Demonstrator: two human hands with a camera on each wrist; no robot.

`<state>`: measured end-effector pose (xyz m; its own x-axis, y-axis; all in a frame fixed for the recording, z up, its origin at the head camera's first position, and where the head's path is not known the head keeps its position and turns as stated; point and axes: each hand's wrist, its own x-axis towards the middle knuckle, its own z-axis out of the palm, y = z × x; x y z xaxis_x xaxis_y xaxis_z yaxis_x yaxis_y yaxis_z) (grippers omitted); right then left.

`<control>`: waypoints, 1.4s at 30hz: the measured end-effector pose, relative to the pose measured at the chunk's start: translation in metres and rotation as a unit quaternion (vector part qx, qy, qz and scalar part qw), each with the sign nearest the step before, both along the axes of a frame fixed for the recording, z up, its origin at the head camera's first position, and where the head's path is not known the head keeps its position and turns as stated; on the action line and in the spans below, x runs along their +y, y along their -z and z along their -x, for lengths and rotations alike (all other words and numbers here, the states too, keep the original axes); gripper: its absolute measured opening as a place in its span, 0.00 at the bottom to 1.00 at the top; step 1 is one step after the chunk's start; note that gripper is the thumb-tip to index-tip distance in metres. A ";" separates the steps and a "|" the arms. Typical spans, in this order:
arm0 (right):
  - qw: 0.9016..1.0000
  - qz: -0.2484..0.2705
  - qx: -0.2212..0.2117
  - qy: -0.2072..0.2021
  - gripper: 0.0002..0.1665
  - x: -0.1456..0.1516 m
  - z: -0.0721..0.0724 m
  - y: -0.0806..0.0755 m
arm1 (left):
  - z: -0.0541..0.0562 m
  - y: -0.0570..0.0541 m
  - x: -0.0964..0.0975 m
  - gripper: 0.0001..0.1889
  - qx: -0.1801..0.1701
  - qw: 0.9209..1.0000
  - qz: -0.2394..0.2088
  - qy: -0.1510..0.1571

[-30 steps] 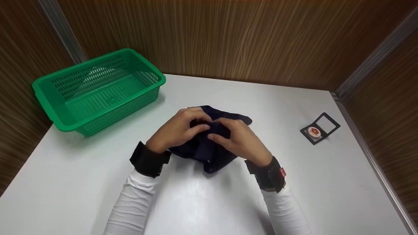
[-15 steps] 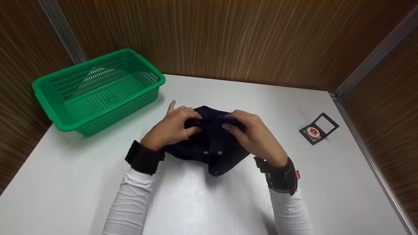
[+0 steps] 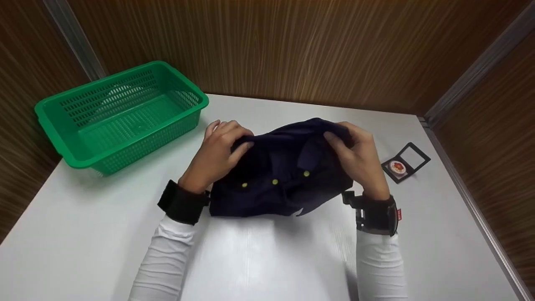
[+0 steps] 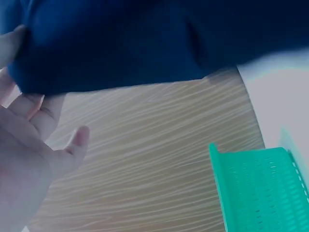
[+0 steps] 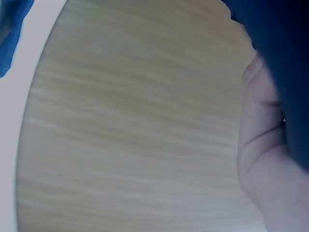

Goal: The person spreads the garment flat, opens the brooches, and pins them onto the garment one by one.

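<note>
A dark navy cloth item (image 3: 267, 163), perhaps a small garment, hangs spread between both hands above the white table. Three yellow button-like dots run across its front; its exact kind cannot be told. At its upper left edge my left hand (image 3: 217, 154) pinches the fabric between thumb and fingers. My right hand (image 3: 361, 156) grips the upper right edge, thumb in front and fingers behind. In the left wrist view the cloth (image 4: 120, 48) fills the top, with the left hand (image 4: 29, 150) at its corner. The right wrist view has the right hand (image 5: 265, 150) partly covered by cloth (image 5: 294, 72).
A green plastic basket (image 3: 100, 161) stands at the back left of the white table (image 3: 250, 259). On the right lies a small black open case (image 3: 405, 163) with a round red-and-white piece in it. Wood-grain panels (image 3: 267, 50) border the table at the back and sides.
Both hands have risen slightly and moved apart, the right hand going farther right. The bunched navy cloth has spread wide between them, bringing the yellow dots into view.
</note>
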<state>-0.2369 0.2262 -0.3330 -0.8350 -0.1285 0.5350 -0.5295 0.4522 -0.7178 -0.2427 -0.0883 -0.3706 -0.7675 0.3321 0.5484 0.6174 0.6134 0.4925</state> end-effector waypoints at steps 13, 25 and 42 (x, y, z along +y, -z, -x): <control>0.973 -0.080 -0.147 0.158 0.18 0.060 0.052 0.061 | 0.014 0.033 -0.016 0.23 -0.188 0.977 0.092 -0.035; 0.923 -0.194 -0.309 0.124 0.42 0.078 0.053 0.080 | 0.019 0.054 -0.016 0.32 -0.328 0.919 0.201 -0.086; 0.911 -0.240 -0.306 0.139 0.20 0.083 0.057 0.091 | 0.028 0.055 -0.001 0.10 -0.264 0.957 0.001 -0.116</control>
<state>-0.2934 0.3090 -0.4237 -0.9939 0.0369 -0.1040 0.0864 0.8469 -0.5248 -0.2705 -0.0891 -0.4257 -0.9909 0.1188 0.0630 0.1288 0.7048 0.6976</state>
